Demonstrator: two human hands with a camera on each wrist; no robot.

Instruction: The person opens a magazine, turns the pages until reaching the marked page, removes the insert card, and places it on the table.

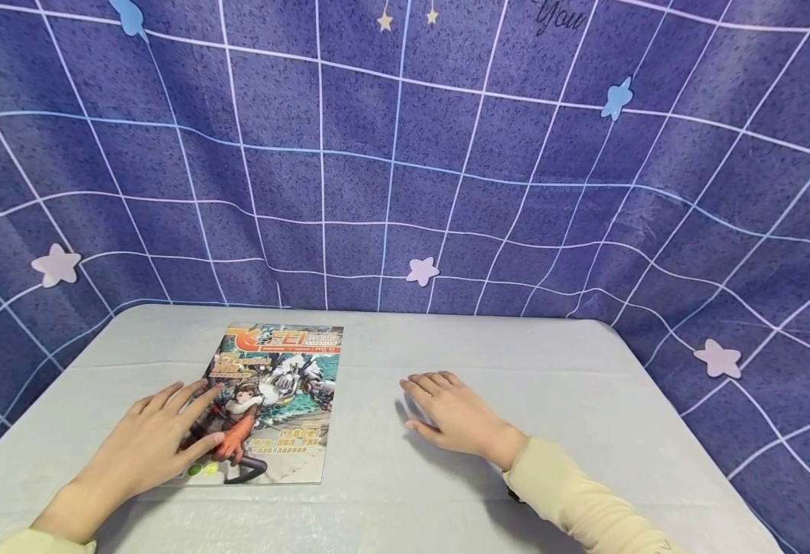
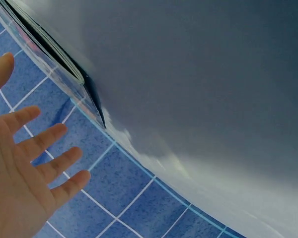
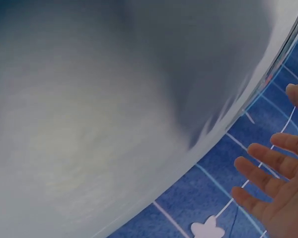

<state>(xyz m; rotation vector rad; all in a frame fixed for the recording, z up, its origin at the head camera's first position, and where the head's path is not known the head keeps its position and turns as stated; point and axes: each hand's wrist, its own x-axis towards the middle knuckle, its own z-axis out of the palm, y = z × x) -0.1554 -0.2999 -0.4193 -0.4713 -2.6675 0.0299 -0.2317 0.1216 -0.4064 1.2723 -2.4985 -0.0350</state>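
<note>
A magazine (image 1: 287, 408) with a colourful illustrated cover and orange title lies flat on the left half of the table. Over its left edge reaches my left hand (image 1: 145, 442), fingers spread and straight, overlapping the cover in the head view. In the left wrist view the magazine (image 2: 49, 47) shows edge-on, apart from the left hand (image 2: 20, 163), whose palm and fingers are extended. My right hand (image 1: 456, 412) hovers to the right of the magazine, holding nothing and casting a shadow on the table. The right wrist view shows that hand (image 3: 278, 178) with its fingers loosely extended.
The table (image 1: 391, 515) has a pale grey cover with faint creases. Behind it and along both sides hangs a blue-purple curtain (image 1: 349, 185) with grid lines and stars. A small dark item (image 1: 515, 496) sits under the right wrist at the sleeve.
</note>
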